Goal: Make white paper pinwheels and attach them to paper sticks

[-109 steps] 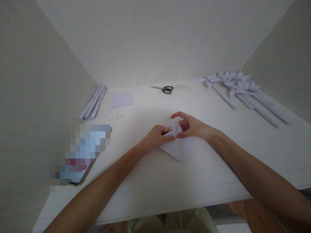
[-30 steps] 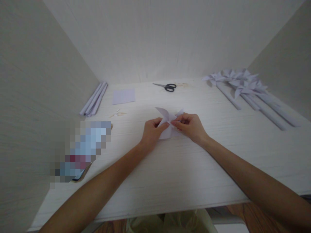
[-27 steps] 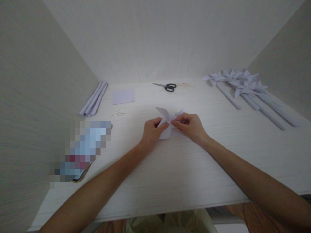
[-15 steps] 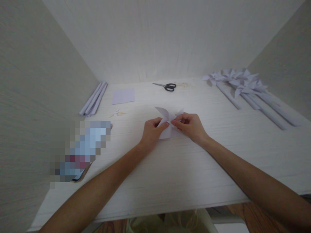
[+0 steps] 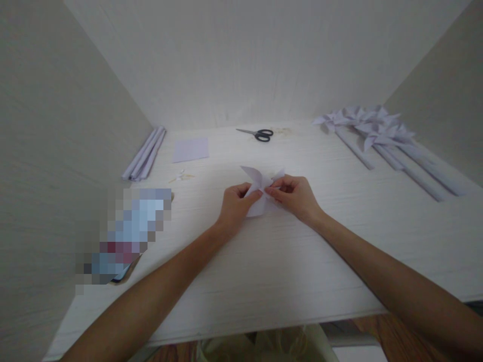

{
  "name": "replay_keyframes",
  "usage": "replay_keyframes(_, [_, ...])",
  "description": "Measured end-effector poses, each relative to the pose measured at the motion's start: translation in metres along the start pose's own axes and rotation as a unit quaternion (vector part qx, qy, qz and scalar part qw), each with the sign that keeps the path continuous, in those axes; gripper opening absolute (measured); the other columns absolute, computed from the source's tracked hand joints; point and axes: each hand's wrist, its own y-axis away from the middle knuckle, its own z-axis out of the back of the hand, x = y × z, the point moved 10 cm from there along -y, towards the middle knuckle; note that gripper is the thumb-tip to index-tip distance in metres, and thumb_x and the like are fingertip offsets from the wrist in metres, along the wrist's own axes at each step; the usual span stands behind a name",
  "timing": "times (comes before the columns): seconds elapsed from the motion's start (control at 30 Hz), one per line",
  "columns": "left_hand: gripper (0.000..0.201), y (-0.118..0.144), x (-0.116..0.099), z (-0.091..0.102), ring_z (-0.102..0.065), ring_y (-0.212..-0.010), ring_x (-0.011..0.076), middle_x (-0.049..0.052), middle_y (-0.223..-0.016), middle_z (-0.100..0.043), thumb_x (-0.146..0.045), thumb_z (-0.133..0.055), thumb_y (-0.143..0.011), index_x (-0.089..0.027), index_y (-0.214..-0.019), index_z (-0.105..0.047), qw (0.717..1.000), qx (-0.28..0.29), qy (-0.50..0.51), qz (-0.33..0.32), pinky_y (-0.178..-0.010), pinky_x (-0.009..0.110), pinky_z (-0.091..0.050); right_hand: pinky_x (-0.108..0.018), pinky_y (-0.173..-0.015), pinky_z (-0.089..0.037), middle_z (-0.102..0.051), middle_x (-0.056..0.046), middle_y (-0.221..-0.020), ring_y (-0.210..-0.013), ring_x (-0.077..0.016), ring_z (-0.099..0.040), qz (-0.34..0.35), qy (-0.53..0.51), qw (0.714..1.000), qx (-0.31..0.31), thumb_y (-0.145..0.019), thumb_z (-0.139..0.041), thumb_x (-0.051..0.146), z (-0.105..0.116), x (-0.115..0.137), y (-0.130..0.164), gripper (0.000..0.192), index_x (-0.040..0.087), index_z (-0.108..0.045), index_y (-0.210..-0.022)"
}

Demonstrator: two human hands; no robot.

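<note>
The crisp folded white paper (image 5: 256, 207) before you carries a faint lilac tint, as do your rolled white paper tubes (image 5: 145, 156) and star-shaped white paper pinwheels (image 5: 388, 134). Your flat square lavender paper sheet (image 5: 190, 150) is unpatterned. Your metal scissors (image 5: 260, 134) have black loop handles, grey blades. Your white rectangular tabletop (image 5: 287, 271) shows fine crosswise streaks; the brown wooden floor (image 5: 400, 334), dark grain.
</note>
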Motion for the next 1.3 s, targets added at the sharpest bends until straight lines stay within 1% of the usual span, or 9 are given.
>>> replay_keyframes(0.27, [0.013, 0.001, -0.001, 0.000, -0.054, -0.057, 0.0105, -0.002, -0.060, -0.059, -0.024, -0.063, -0.059, -0.015, -0.069, -0.064, 1.000, -0.001, 0.014, 0.002, -0.057, 0.023, -0.041, -0.020, -0.036, -0.026, -0.048, 0.003, -0.044, -0.038, -0.0057, -0.039, 0.004, -0.001, 1.000, -0.002, -0.061, -0.063, 0.029, 0.000, -0.001, 0.000, 0.018, 0.013, -0.055, -0.058])
replay_keyframes(0.4, [0.013, 0.001, 0.000, 0.001, -0.053, -0.057, 0.0108, -0.002, -0.059, -0.058, -0.023, -0.062, -0.060, -0.015, -0.070, -0.064, 1.000, -0.010, 0.017, 0.002, -0.058, 0.024, -0.042, -0.021, -0.040, -0.032, -0.050, 0.002, -0.053, -0.045, -0.0069, -0.043, 0.045, 0.015, 0.999, -0.022, -0.060, -0.064, 0.027, 0.003, 0.007, 0.001, 0.017, 0.015, -0.053, -0.058])
replay_keyframes(0.47, [0.013, 0.001, 0.000, 0.001, -0.053, -0.056, 0.0104, -0.002, -0.061, -0.059, -0.024, -0.062, -0.060, -0.015, -0.070, -0.064, 0.999, -0.013, 0.029, -0.003, -0.059, 0.025, -0.042, -0.020, -0.046, -0.037, -0.052, 0.003, -0.061, -0.053, -0.0080, -0.048, 0.071, -0.026, 0.996, -0.049, -0.058, -0.066, 0.024, 0.009, 0.011, 0.001, 0.019, 0.017, -0.049, -0.062])
replay_keyframes(0.53, [0.014, 0.001, -0.001, 0.002, -0.052, -0.055, 0.0100, -0.001, -0.063, -0.059, -0.025, -0.062, -0.060, -0.015, -0.069, -0.064, 0.999, -0.016, 0.040, -0.007, -0.060, 0.026, -0.043, -0.020, -0.050, -0.040, -0.053, 0.004, -0.066, -0.060, -0.0085, -0.051, 0.081, -0.095, 0.990, -0.063, -0.055, -0.068, 0.021, 0.012, 0.011, 0.001, 0.029, 0.020, -0.043, -0.069])
replay_keyframes(0.63, [0.016, 0.002, 0.000, 0.003, -0.051, -0.054, 0.0097, -0.001, -0.062, -0.059, -0.027, -0.062, -0.060, -0.014, -0.069, -0.063, 0.999, -0.019, 0.046, -0.003, -0.060, 0.026, -0.043, -0.021, -0.055, -0.044, -0.057, 0.006, -0.070, -0.061, -0.0086, -0.054, 0.063, -0.181, 0.981, -0.027, -0.056, -0.068, 0.019, 0.004, 0.003, -0.001, 0.043, 0.024, -0.036, -0.084])
replay_keyframes(0.73, [0.015, 0.002, 0.000, 0.002, -0.050, -0.053, 0.0097, -0.002, -0.060, -0.058, -0.027, -0.063, -0.060, -0.014, -0.068, -0.063, 0.999, -0.018, 0.035, -0.002, -0.059, 0.025, -0.042, -0.023, -0.057, -0.046, -0.062, 0.005, -0.075, -0.060, -0.0089, -0.056, 0.045, -0.213, 0.976, -0.001, -0.057, -0.068, 0.020, -0.003, -0.004, -0.002, 0.048, 0.026, -0.034, -0.091])
replay_keyframes(0.93, [0.015, 0.001, -0.003, -0.001, -0.051, -0.054, 0.0098, -0.002, -0.061, -0.059, -0.028, -0.062, -0.061, -0.016, -0.070, -0.064, 1.000, -0.003, 0.025, -0.016, -0.059, 0.026, -0.043, -0.023, -0.054, -0.047, -0.063, 0.005, -0.071, -0.056, -0.0095, -0.059, 0.017, -0.224, 0.974, -0.032, -0.055, -0.070, 0.020, -0.001, -0.009, -0.001, 0.049, 0.025, -0.035, -0.089])
replay_keyframes(1.17, [0.017, 0.002, -0.001, -0.003, -0.054, -0.056, 0.0113, 0.000, -0.062, -0.061, -0.029, -0.062, -0.061, -0.014, -0.070, -0.063, 1.000, 0.004, 0.013, -0.006, -0.061, 0.027, -0.043, -0.023, -0.051, -0.047, -0.063, 0.006, -0.065, -0.052, -0.0098, -0.059, 0.018, -0.217, 0.975, -0.048, -0.052, -0.072, 0.020, 0.002, -0.008, 0.000, 0.052, 0.024, -0.034, -0.087])
replay_keyframes(1.3, [0.020, 0.001, 0.003, -0.008, -0.055, -0.057, 0.0118, 0.001, -0.063, -0.061, -0.028, -0.064, -0.059, -0.014, -0.073, -0.064, 0.999, 0.027, 0.031, 0.021, -0.062, 0.027, -0.043, -0.022, -0.049, -0.046, -0.063, 0.007, -0.060, -0.048, -0.0096, -0.057, -0.032, -0.221, 0.974, -0.028, -0.049, -0.072, 0.019, 0.003, -0.013, -0.003, 0.054, 0.023, -0.034, -0.087])
